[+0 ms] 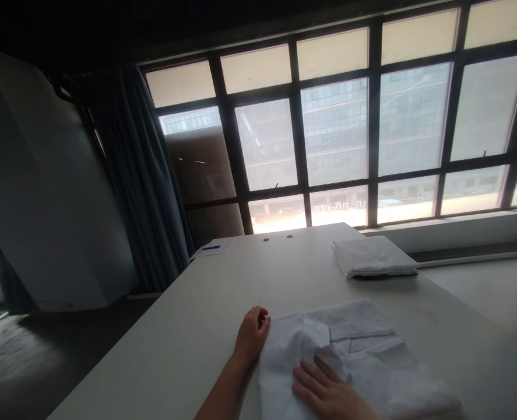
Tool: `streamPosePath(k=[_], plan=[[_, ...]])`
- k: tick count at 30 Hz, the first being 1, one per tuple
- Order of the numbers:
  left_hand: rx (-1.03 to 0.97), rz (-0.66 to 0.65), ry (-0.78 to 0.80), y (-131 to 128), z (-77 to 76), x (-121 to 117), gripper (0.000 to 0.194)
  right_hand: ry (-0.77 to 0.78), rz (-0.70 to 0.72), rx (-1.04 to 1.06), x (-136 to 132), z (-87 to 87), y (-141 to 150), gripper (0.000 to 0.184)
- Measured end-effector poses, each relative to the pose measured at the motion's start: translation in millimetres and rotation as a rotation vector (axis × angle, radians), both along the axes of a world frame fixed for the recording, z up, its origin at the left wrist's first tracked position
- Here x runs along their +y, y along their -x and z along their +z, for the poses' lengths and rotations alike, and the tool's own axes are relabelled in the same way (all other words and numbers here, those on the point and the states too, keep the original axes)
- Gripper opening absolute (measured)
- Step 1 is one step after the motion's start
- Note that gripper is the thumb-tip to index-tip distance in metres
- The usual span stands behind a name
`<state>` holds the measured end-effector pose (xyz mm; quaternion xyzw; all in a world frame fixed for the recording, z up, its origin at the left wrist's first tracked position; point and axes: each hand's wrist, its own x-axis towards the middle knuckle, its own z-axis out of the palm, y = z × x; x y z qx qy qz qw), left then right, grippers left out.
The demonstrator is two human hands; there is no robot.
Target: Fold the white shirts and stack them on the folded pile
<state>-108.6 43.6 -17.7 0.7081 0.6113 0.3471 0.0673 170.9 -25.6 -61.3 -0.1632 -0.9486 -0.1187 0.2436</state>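
A folded white garment (383, 373), with flaps that look like a collar or lapels, lies on the white table in front of me. My right hand (323, 389) rests flat on top of it, fingers stretched and slightly spread. At the garment's left edge is my left hand (252, 335), its side down on the table. Its fingers are loosely curled, with a gap between thumb and fingers and nothing seen in them. The garment's near edge runs out of the bottom of the view.
A second folded white cloth stack (374, 256) with a dark underside lies farther back on the right of the table (188, 338). At the far left corner, a blue pen (211, 248) lies on paper (221, 251). Beyond stand a dark curtain (131, 175) and large windows (334, 134).
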Motion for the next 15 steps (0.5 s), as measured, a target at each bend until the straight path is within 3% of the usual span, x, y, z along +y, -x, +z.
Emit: streamPosePath(k=[4,7,12,15], plan=[[-0.022,-0.045,-0.015,-9.6,12.6,-4.6,0.016,0.426,-0.048,-0.021,-1.7,29.0,2.3,0.062],[-0.007,-0.126,-0.008,-19.5,23.9,-17.3,0.016,0.624,-0.127,0.043,6.9,49.2,7.1,0.064],[0.205,-0.365,0.062,-28.4,31.9,-62.0,0.017,0.643,-0.183,0.147,26.3,53.4,12.0,0.045],[0.308,-0.382,0.064,-23.8,31.6,-83.5,0.016,0.601,-0.250,0.231,27.9,47.6,9.8,0.024]])
